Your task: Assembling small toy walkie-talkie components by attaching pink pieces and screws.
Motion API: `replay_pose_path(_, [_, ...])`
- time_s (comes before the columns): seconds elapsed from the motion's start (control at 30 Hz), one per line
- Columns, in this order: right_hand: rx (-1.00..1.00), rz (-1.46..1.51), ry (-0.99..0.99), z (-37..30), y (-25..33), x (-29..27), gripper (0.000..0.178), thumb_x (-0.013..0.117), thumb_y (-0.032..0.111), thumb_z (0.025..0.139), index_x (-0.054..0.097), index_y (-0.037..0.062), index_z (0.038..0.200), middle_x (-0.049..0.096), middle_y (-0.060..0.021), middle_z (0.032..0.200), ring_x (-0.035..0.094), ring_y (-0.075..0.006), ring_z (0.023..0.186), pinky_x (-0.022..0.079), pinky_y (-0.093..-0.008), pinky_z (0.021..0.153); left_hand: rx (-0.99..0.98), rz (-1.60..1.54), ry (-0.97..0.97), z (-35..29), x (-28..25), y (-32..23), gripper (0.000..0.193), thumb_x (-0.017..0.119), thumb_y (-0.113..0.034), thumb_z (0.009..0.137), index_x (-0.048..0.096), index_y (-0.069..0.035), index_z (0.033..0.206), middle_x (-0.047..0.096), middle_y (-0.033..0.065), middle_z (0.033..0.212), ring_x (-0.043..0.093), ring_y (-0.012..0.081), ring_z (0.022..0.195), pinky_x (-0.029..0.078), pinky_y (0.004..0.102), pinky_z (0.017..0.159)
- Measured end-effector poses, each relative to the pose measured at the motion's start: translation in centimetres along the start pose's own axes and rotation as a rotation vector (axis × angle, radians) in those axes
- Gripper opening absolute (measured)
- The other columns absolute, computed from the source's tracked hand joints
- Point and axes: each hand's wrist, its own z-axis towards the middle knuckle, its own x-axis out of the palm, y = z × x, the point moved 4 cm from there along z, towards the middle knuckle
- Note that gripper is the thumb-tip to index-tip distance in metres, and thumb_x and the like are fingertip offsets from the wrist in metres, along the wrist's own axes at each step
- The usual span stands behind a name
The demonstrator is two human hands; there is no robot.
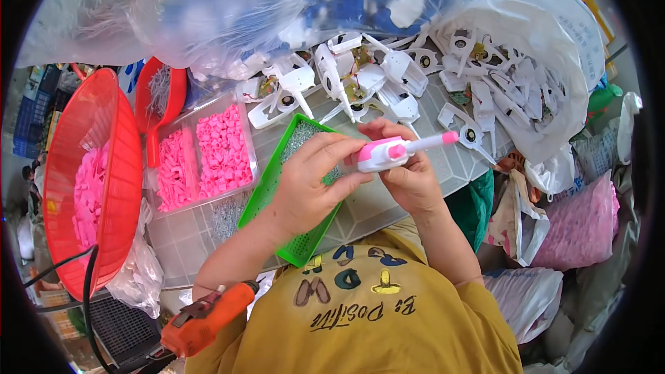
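Both of my hands hold a white and pink plastic toy gun (388, 153) in front of my chest, its pink-tipped barrel pointing right. My left hand (315, 176) is closed on its left end with thumb and fingers. From the right and below, my right hand (415, 179) grips its body, some fingers hidden behind it. Under my left hand lies a green tray (267, 190) with small silvery screws. White toy gun shells (284, 90) with motors and wires lie across the table beyond my hands.
Left are a clear divided box (255, 166) of pink parts, a red basket (111, 194) and a red scoop (179, 90). An orange electric screwdriver (208, 322) is at lower left. A white sack (547, 34) of shells stands at right; plastic bags (208, 7) line the back.
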Motion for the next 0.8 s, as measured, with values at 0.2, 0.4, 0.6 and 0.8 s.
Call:
replay_pose_path(0.2, [-0.010,0.106,-0.153,0.2,0.0,0.1,0.084,0.082,0.008,0.077,0.037,0.0127,0.147,0.045,-0.0125,0.146,0.045,-0.0324,0.138,0.041,-0.0483,0.111,0.140,0.160,-0.131,0.6,1.7,0.0,0.043,0.084,-0.008,0.073,0.068,-0.004,0.112,0.065,0.0102,0.103,0.064,0.0274,0.087,0.054,0.0370,0.076])
replay_pose_path(0.4, [0.022,0.397,-0.200,0.1,0.7,-0.7,0.065,0.072,0.021,0.070,0.052,0.0125,0.131,0.051,-0.0046,0.138,0.038,-0.0405,0.143,0.038,-0.0546,0.114,0.116,0.150,-0.156,0.9,2.5,0.1,0.074,0.092,-0.018,0.064,0.056,-0.004,0.126,0.058,0.0173,0.124,0.059,0.0357,0.109,0.049,0.0437,0.093])
replay_pose_path(0.6, [-0.041,0.452,-0.168,0.7,0.5,-2.7,0.074,0.062,0.012,0.057,0.057,0.0085,0.130,0.056,-0.0088,0.133,0.038,-0.0334,0.143,0.033,-0.0483,0.119,-0.102,-0.001,-0.007,0.6,2.8,1.5,0.076,0.092,-0.019,0.067,0.053,-0.003,0.131,0.060,0.0160,0.129,0.061,0.0304,0.115,0.051,0.0376,0.094])
replay_pose_path(0.8, [-0.036,0.379,-0.294,1.1,1.2,-0.7,0.081,0.064,0.014,0.061,0.047,0.0099,0.140,0.053,-0.0101,0.136,0.042,-0.0326,0.139,0.034,-0.0474,0.118,-0.146,-0.216,-0.139,-0.3,3.2,2.6,0.083,0.091,-0.015,0.070,0.046,-0.003,0.139,0.063,0.0130,0.128,0.065,0.0236,0.111,0.053,0.0327,0.089])
